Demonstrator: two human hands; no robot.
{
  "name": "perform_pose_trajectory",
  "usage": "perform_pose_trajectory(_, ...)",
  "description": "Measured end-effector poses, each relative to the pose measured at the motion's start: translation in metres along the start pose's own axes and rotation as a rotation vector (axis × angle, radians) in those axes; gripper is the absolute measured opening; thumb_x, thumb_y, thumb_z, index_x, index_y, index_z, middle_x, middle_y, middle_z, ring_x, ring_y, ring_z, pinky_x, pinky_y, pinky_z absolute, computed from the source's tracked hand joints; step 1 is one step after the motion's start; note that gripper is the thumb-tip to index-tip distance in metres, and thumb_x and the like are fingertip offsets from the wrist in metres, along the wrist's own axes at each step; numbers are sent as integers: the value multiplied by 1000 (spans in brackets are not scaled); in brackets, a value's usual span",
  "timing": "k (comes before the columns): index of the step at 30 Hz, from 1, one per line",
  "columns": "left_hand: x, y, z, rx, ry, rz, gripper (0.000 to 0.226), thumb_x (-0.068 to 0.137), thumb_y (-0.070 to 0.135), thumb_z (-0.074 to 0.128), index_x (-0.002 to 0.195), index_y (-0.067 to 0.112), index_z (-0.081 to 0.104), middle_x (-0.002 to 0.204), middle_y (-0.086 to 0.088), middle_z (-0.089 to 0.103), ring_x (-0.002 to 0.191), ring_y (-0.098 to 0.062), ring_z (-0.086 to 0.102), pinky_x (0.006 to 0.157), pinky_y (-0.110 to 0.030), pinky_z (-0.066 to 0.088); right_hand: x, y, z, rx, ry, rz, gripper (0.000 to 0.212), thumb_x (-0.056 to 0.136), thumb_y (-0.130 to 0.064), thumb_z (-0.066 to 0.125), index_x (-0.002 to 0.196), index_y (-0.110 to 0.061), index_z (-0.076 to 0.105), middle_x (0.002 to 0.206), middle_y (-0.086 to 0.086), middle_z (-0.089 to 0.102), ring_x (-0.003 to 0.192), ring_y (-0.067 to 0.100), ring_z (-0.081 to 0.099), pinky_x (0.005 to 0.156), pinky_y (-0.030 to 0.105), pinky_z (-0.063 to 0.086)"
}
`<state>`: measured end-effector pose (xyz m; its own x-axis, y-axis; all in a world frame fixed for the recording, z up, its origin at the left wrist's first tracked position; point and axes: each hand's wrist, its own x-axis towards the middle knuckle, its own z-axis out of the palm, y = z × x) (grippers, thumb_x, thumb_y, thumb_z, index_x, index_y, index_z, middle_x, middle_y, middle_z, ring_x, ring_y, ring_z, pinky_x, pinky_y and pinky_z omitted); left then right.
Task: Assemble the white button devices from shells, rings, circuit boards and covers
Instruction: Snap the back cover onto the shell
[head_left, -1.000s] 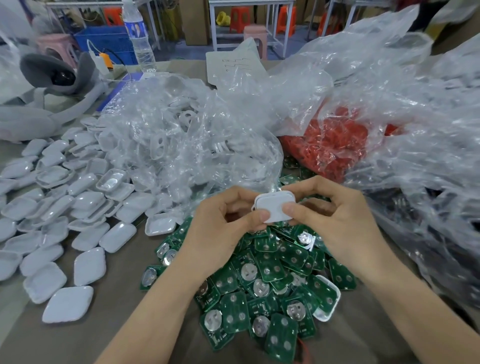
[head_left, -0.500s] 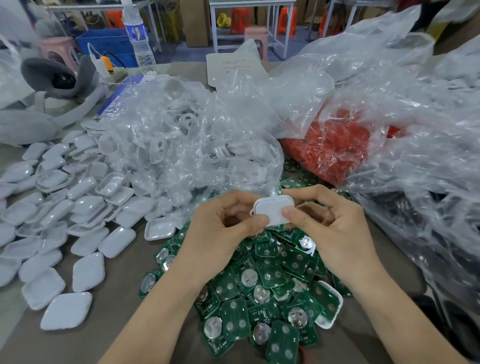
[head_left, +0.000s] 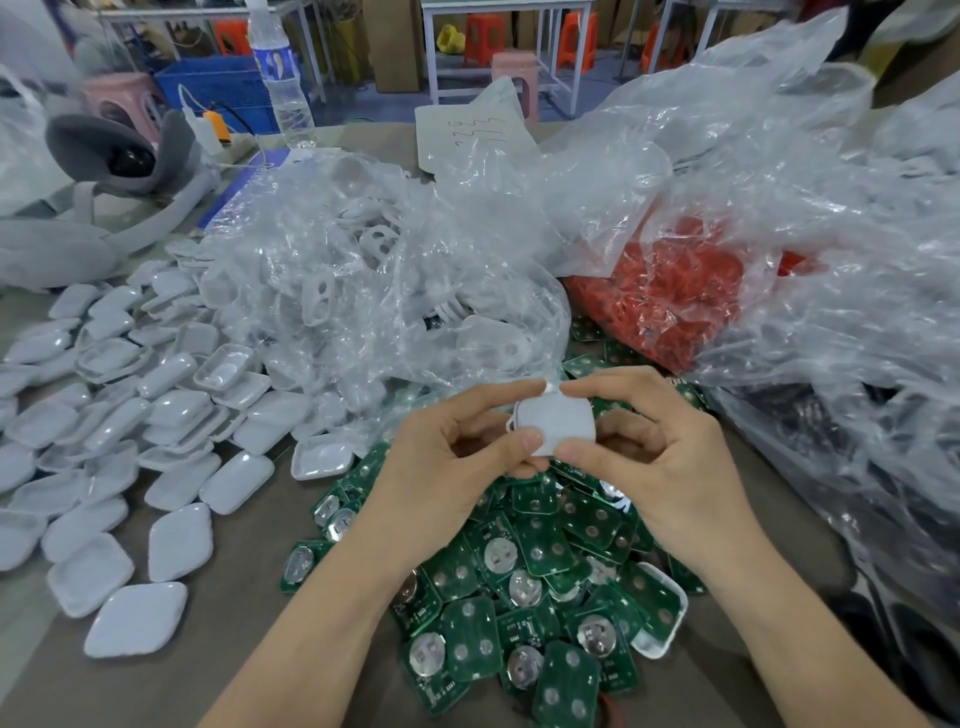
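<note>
Both hands hold one white button device (head_left: 558, 423) above a heap of green circuit boards (head_left: 524, 587). My left hand (head_left: 447, 467) pinches its left edge between thumb and forefinger. My right hand (head_left: 660, 462) pinches its right edge the same way. White shells (head_left: 130, 431) lie spread over the table's left side. A clear bag of white parts (head_left: 374, 291) sits behind the boards, and a clear bag of red rings (head_left: 670, 291) lies to the right. One shell with a board in it (head_left: 657, 613) rests at the heap's right edge.
Crumpled clear plastic bags (head_left: 831, 270) fill the right side. A grey headset (head_left: 104, 171) and a water bottle (head_left: 280, 78) stand at the back left, a sheet of paper (head_left: 467, 135) at the back middle. Bare brown table (head_left: 234, 597) shows between shells and boards.
Both hands have lifted the white device slightly away from me and turned it a little. The grip on its two edges stays the same.
</note>
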<state>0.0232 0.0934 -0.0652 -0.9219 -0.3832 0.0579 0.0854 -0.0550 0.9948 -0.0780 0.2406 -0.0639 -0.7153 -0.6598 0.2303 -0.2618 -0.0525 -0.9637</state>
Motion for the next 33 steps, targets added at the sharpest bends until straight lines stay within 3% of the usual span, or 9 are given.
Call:
perform_pose_trajectory(4,0,0,-3,41,-30,-16,41,71,23,74,112,29,68,106,7,75,86,-15,72,76,-19,55,2,0,-4,27,-30,54,36,61,-23,80,96,-28,72,104,-5,66,71,13,69,63,19,54)
perform_pose_trajectory(11,1,-1,-3,36,-63,-45,47,69,17,76,114,21,67,105,3,76,92,-10,71,81,-18,53,1,1,-9,69,-50,112,37,59,-22,80,95,-23,72,98,-1,71,65,16,65,63,22,55)
perform_pose_trajectory(16,1,0,-3,26,-79,-52,46,67,16,76,113,19,68,105,0,75,94,-13,71,81,-19,54,1,1,-11,102,-73,128,36,59,-22,81,94,-21,72,101,2,71,76,33,66,65,27,58)
perform_pose_trajectory(21,1,1,-3,3,-69,-61,44,66,17,76,109,20,69,103,0,76,95,-12,71,79,-17,54,0,1,-9,135,-71,138,37,61,-21,79,97,-18,70,93,-2,73,66,15,66,59,21,53)
perform_pose_trajectory(33,1,2,0,29,-53,-53,41,65,17,75,106,21,70,99,6,76,87,-6,71,75,-13,52,2,4,-12,144,-98,165,33,61,-22,81,93,-25,71,100,1,72,72,14,67,64,23,55)
